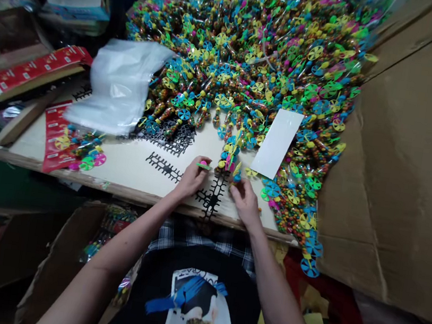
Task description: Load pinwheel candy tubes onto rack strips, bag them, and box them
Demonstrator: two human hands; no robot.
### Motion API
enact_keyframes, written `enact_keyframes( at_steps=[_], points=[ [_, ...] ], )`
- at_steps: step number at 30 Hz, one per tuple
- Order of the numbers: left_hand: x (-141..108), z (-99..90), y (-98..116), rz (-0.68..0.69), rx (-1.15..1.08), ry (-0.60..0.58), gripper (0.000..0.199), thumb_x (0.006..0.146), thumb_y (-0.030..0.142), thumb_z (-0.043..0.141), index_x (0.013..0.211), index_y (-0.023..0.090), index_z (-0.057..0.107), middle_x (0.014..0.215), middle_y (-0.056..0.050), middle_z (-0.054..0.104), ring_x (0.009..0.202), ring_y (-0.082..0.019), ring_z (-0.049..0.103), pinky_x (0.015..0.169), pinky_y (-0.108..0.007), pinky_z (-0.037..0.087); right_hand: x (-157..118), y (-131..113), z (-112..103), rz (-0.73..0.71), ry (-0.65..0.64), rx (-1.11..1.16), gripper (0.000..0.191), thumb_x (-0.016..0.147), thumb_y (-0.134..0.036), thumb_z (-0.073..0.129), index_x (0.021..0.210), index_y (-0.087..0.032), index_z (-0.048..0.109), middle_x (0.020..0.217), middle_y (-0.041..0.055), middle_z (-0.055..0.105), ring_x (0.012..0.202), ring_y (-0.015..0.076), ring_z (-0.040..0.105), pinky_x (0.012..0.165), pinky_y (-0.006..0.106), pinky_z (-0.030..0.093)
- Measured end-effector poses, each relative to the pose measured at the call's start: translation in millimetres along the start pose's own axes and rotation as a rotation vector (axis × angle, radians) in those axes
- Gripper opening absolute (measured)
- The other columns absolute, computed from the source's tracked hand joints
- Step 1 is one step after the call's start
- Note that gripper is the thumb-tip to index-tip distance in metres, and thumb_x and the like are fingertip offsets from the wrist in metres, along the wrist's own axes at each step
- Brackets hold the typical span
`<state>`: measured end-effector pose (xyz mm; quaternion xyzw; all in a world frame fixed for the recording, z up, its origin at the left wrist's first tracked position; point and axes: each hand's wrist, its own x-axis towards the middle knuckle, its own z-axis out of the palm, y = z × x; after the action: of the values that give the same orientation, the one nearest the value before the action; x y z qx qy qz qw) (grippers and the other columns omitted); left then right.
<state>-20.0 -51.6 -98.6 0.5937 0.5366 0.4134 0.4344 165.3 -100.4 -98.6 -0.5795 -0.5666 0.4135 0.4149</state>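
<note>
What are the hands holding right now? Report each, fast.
Left hand: closed, pinching a green-and-pink plastic piece.
Right hand: closed on a bead-filled pinwheel tube, partly hidden.

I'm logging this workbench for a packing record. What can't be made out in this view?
In the head view:
Left hand: its fingers hide most of the small green and pink piece.
Right hand: its fingers hide whatever it holds.
Pinwheel tube pile: cut off by the top edge; contents too small to identify.
Plastic bag: hides what lies beneath.
</note>
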Motion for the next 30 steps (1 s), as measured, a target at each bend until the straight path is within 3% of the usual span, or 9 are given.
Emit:
enact_keyframes(
  at_steps=[2,8,15,22,30],
  points=[
    [-7.2,1.2,1.3,0.036,0.08,-0.029,0.014,0.082,0.021,0.047,0.093,0.018,0.057,0.093,-0.004,0.063,0.088,-0.017,0.059,0.082,-0.029,0.045,-0.8,-2.0,4.8,-0.014,-0.006,-0.045,0.027,0.082,-0.041,0.052,0.099,-0.021,0.055,0.09,0.0058,0.068,0.085,0.0204,0.065,0.079,0.034,0.051],
    [-12.4,14.8,-0.3,0.0,0.158,-0.042,0.013,0.075,0.015,0.055,0.085,0.017,0.063,0.077,0.0,0.063,0.074,-0.015,0.056,0.07,-0.024,0.044,4.3,-6.7,12.1,-0.044,0.045,-0.066,0.026,0.081,-0.039,0.051,0.096,-0.02,0.06,0.093,0.0059,0.07,0.087,0.0208,0.065,0.081,0.034,0.05],
    [-7.3,21.1,-1.7,0.023,0.084,-0.03,0.018,0.071,0.013,0.058,0.086,0.018,0.068,0.078,-0.001,0.066,0.073,-0.014,0.056,0.071,-0.025,0.045,12.2,1.4,18.1,-0.005,0.084,0.024,0.029,0.079,-0.038,0.052,0.099,-0.02,0.064,0.093,0.005,0.071,0.089,0.0209,0.065,0.086,0.036,0.05],
    [-6.6,23.8,2.4,0.114,0.109,-0.047,0.015,0.079,0.021,0.054,0.086,0.021,0.068,0.082,-0.002,0.064,0.077,-0.015,0.057,0.073,-0.025,0.045,12.2,1.8,20.5,-0.024,0.096,-0.047,0.027,0.078,-0.034,0.053,0.098,-0.021,0.067,0.1,0.0077,0.071,0.093,0.0231,0.065,0.089,0.038,0.05],
    [-12.7,23.0,4.2,0.158,0.086,-0.123,0.025,0.081,0.015,0.047,0.102,0.019,0.061,0.095,-0.006,0.062,0.09,-0.019,0.057,0.083,-0.03,0.046,20.4,1.5,16.6,-0.056,0.053,-0.05,0.029,0.08,-0.031,0.051,0.102,-0.021,0.066,0.102,0.0072,0.07,0.096,0.0228,0.064,0.09,0.038,0.049]
  ],
)
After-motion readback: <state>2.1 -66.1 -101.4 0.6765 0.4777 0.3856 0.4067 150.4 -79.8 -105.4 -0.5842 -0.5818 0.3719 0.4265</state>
